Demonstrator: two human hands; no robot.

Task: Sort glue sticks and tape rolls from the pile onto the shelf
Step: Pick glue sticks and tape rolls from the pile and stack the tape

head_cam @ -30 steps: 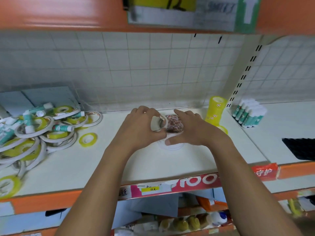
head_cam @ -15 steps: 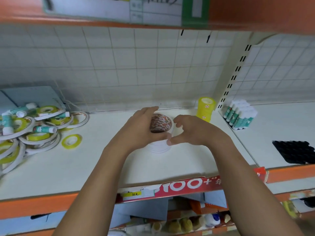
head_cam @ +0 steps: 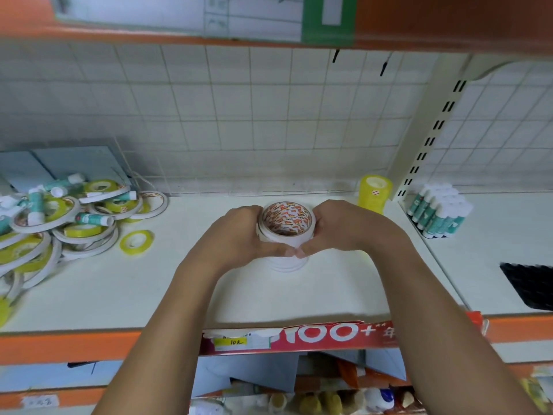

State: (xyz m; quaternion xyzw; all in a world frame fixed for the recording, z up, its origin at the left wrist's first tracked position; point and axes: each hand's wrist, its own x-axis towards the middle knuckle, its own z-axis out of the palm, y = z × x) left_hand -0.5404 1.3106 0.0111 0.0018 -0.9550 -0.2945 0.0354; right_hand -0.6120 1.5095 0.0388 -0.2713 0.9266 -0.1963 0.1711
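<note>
While the stack of white tape rolls with orange-printed cores (head_cam: 286, 238) stood upright on the white shelf (head_cam: 299, 295), axis vertical, the left hand (head_cam: 239, 235) and right hand (head_cam: 344, 227) gripped it from opposite sides, equally near, thumbs meeting in front.

A white panel with a grid of squares (head_cam: 239, 115) is seen at the back. It is crossed on the right by a cream upright post (head_cam: 419, 151) with black slots. Along the top an orange beam (head_cam: 449, 22) is placed, and a paper sign (head_cam: 179, 16) and a green label (head_cam: 329, 22) are fixed on it. Grey-blue flat sheets (head_cam: 74, 163) are leaned at the back left. A black mat (head_cam: 529, 286) is laid at the right edge. In front, a red strip (head_cam: 329, 335) printed "100+" is attached, with a yellow tag (head_cam: 232, 342) on it. Below it, blue sheets (head_cam: 248, 375) and blurred small items (head_cam: 314, 402) are kept.
</note>
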